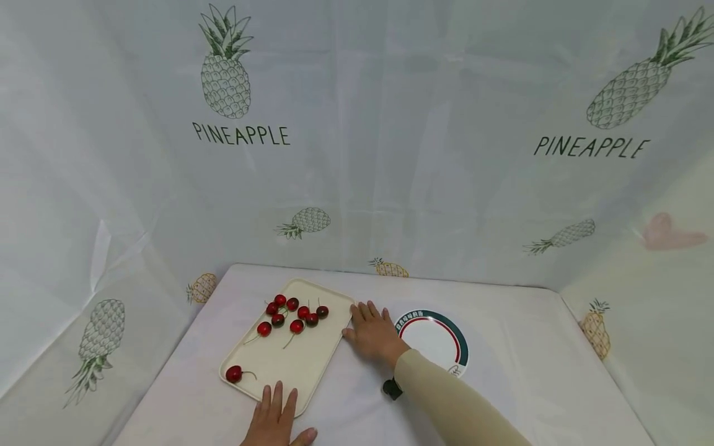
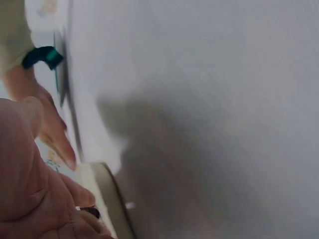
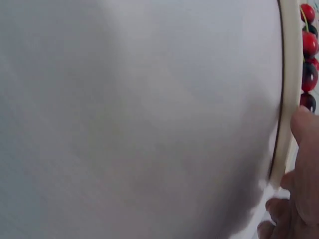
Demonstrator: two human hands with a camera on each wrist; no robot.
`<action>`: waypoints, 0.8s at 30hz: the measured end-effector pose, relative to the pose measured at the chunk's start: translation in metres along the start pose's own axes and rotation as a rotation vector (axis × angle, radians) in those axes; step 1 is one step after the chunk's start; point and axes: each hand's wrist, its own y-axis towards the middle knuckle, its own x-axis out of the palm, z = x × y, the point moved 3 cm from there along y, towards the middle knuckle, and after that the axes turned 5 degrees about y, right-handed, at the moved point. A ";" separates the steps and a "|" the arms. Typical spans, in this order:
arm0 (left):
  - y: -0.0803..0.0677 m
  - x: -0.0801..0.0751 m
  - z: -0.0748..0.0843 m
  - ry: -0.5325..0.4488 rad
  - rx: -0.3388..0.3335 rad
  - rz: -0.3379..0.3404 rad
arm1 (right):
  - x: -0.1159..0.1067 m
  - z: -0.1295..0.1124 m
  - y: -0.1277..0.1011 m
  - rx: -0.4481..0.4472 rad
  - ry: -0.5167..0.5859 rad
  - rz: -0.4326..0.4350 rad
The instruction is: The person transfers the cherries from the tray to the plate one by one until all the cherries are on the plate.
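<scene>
Head view: a cream rectangular tray point(image 1: 284, 365) lies aslant on the left part of the white-covered table point(image 1: 535, 353), its far end near the table's far-left corner. Nine cherries point(image 1: 277, 320), bright to dark red and some with stems showing, gather towards the tray's far end, loosely clustered and partly touching; a lone cherry point(image 1: 234, 374) sits apart in the tray's near-left corner, its stem pointing right. The left hand point(image 1: 273, 418) is released, its fingers extended and slightly spread at the tray's near edge, close to the near-right corner; whether they press on the rim cannot be told. The right hand point(image 1: 374, 334) is likewise released, laid by the tray's far-right corner, with its fingers stretched towards the table's far edge and its thumb against the tray's right edge. Neither grasps anything. Just right of the right hand, a white plate point(image 1: 429, 337) with a green rim and a red ring rests on the table, its near side partly hidden by a beige sleeve point(image 1: 452, 396). A dark band point(image 1: 392, 389) shows at the right wrist. The right wrist view shows the tray's raised rim beside the thumb, with several cherries beyond it.
</scene>
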 end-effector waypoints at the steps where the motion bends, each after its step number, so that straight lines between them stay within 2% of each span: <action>1: 0.000 0.001 0.002 -0.014 0.017 -0.008 | 0.001 -0.001 -0.002 0.003 0.010 0.008; 4: -0.001 -0.006 0.006 -0.044 0.064 -0.023 | 0.007 -0.013 -0.013 -0.027 -0.001 0.045; 6: -0.003 -0.025 0.009 -0.025 0.076 0.011 | 0.011 -0.028 -0.023 -0.076 -0.005 0.064; 7: -0.004 -0.038 0.010 0.014 0.086 0.047 | 0.013 -0.037 -0.028 -0.102 -0.021 0.063; 10: -0.001 -0.080 0.004 0.159 0.103 0.222 | 0.019 -0.065 -0.045 -0.175 -0.053 0.043; 12: 0.009 -0.103 -0.010 0.253 0.118 0.334 | 0.023 -0.080 -0.054 -0.206 -0.088 0.011; 14: 0.022 -0.118 -0.031 0.298 0.140 0.386 | 0.027 -0.091 -0.062 -0.217 -0.115 -0.021; 17: 0.046 -0.129 -0.061 0.325 0.151 0.364 | 0.031 -0.100 -0.068 -0.191 -0.134 -0.062; 19: 0.058 -0.131 -0.074 0.332 0.149 0.327 | 0.030 -0.101 -0.070 -0.159 -0.130 -0.080; 21: 0.067 -0.130 -0.082 0.322 0.153 0.285 | 0.029 -0.100 -0.071 -0.130 -0.116 -0.090; 24: 0.074 -0.123 -0.085 0.274 0.153 0.206 | 0.026 -0.092 -0.074 -0.106 -0.081 -0.100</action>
